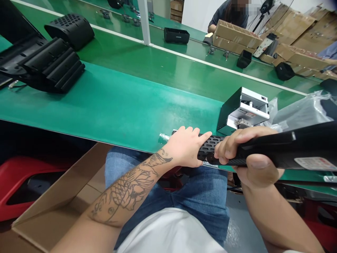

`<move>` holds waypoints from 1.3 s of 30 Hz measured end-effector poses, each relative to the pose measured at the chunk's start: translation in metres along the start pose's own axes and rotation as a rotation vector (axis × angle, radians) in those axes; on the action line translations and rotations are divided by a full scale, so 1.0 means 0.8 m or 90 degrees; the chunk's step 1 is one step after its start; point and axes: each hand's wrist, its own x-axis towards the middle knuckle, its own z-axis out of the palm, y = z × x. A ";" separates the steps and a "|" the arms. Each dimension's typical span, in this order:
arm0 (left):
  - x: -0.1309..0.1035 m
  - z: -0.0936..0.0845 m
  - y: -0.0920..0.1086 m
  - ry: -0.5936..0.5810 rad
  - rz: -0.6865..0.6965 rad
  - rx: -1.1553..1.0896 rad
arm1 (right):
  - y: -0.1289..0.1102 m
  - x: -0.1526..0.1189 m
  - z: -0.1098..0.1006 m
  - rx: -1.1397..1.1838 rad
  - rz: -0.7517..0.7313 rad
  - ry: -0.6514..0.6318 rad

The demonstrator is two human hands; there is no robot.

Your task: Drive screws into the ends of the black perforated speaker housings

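Observation:
My right hand (252, 151) is wrapped round a black electric screwdriver (310, 144) with a white and red label. The driver lies almost level, its front end pointing left at a black perforated speaker housing (211, 143). Over the housing's left part lies my left hand (185, 146), fingers across the top and thumb at the near side, gripping it. Much of the housing is hidden under this hand, and the driver's tip is hard to make out. Just beyond my right hand stands a black and white screw feeder (243, 110).
More black housings (70, 31) stand at the far left, beside a stack of black parts (52, 66). Clear plastic bags (302, 110) lie on the right. An open cardboard box (68, 189) is below the bench edge. Across the green bench (118, 102) sits a person (226, 15) behind cartons.

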 end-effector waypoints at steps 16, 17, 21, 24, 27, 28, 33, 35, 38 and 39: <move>0.001 -0.002 -0.001 -0.008 -0.002 -0.005 | 0.000 0.000 -0.004 0.015 0.049 0.006; 0.001 -0.002 -0.001 -0.010 -0.003 -0.006 | 0.000 0.000 -0.005 0.011 0.048 -0.001; 0.001 -0.002 0.000 -0.006 -0.007 -0.007 | 0.000 -0.001 -0.003 0.018 0.043 -0.020; 0.000 -0.003 0.001 -0.009 -0.009 -0.004 | 0.000 0.000 -0.003 0.016 0.039 -0.017; 0.000 -0.004 0.001 -0.013 -0.010 -0.003 | 0.002 0.001 -0.003 0.009 0.045 -0.009; 0.001 -0.004 0.001 -0.013 -0.010 -0.004 | 0.003 0.001 -0.002 0.009 0.039 -0.014; 0.001 -0.003 0.000 -0.015 -0.010 -0.005 | 0.005 0.007 0.005 -0.009 -0.015 -0.100; 0.000 -0.004 0.000 -0.017 -0.014 -0.004 | 0.006 0.009 0.005 -0.008 -0.010 -0.123; 0.000 -0.005 0.001 -0.018 -0.015 -0.006 | 0.011 0.009 0.001 0.008 0.001 -0.127; 0.000 -0.005 0.002 -0.018 -0.014 -0.008 | 0.012 0.007 0.000 0.012 0.001 -0.123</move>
